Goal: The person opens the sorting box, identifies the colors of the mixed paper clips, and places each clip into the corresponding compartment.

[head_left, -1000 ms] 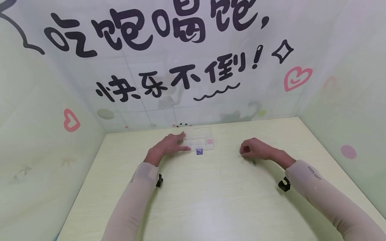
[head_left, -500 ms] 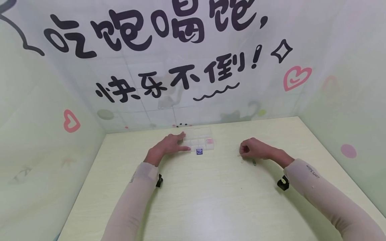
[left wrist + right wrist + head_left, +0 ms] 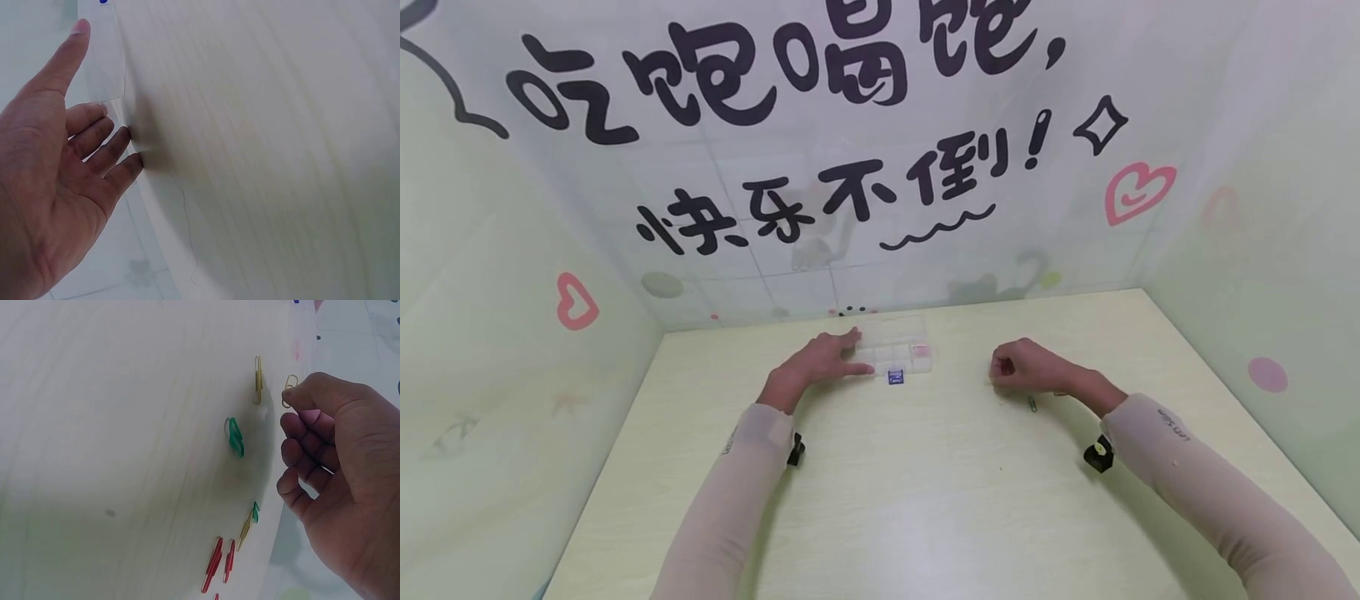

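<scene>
A clear plastic compartment box (image 3: 891, 331) lies near the table's back edge, its lid folded back. My left hand (image 3: 820, 358) rests at its left end, thumb stretched along the front and fingers relaxed; the left wrist view shows this hand (image 3: 56, 150) beside the box's clear wall (image 3: 103, 69). To the right of the box, my right hand (image 3: 1032, 367) is just over the table. In the right wrist view, its thumb and forefinger pinch a yellow paper clip (image 3: 290, 382). Another yellow clip (image 3: 259, 381) and a green clip (image 3: 235, 436) lie close by.
Several more paper clips, including a red one (image 3: 213, 565) and a small green one (image 3: 255, 512), lie near the right hand. A blue square (image 3: 896, 377) is at the box's front, and pink content (image 3: 921, 352) shows in its right compartment. Printed walls enclose the table (image 3: 910, 475).
My right hand has risen slightly off the table and shifted a little left, with the yellow paper clip. The left hand and the box have stayed where they were.
</scene>
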The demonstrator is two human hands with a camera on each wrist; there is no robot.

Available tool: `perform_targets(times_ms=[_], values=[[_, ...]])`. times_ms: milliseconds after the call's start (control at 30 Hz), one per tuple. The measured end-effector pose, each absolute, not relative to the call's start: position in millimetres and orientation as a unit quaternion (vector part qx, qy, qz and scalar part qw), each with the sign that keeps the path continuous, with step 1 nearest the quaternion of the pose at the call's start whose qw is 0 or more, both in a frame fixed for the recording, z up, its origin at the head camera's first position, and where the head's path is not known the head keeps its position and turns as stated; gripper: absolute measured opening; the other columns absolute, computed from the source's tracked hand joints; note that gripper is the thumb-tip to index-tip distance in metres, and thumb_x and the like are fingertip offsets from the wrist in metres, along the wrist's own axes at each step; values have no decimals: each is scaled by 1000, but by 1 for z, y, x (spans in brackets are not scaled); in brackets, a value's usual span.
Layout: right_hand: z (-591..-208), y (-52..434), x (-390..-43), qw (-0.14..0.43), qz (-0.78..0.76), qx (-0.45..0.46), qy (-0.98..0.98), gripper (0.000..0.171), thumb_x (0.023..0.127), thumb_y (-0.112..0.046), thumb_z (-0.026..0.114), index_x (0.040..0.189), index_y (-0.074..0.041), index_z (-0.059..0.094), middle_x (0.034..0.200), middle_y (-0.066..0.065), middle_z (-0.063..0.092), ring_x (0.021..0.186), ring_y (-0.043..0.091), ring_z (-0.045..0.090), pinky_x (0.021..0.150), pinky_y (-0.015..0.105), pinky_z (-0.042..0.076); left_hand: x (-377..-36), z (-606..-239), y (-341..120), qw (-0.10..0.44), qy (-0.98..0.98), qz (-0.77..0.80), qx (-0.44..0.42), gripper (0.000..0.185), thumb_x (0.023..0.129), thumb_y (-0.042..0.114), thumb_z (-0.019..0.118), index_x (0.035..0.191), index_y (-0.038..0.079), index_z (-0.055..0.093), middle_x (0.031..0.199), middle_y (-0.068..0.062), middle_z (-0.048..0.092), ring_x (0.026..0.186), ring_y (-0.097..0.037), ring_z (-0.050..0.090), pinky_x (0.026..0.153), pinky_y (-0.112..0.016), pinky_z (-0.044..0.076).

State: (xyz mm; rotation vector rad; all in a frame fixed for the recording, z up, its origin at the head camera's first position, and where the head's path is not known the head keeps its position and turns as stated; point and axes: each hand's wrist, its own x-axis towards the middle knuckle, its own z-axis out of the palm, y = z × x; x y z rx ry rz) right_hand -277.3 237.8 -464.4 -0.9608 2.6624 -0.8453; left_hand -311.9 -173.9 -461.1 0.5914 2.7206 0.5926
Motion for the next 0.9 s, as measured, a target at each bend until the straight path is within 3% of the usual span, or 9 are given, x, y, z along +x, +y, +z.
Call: perform_targets(times_ms=[433,900], values=[[-461,216,-285,41,-278,-335,899,18,90,2,71,81,-13,66,75,-6,61,70,9,52,65,25,45,-314,-464,-174,150,945,206,205,99,95,60,73,167,7,28,167,-15,40,155,-35,37,125,-51,34],[-453,178,-291,36,-280,-332,900,14,92,-1,72,83,-11,67,77,-4,62,72,11,52,68,27,46,-314,-463,-174,149,946,206,204,100,95,60,72,167,7,28,166,-15,42,154,-36,38,125,-51,34]])
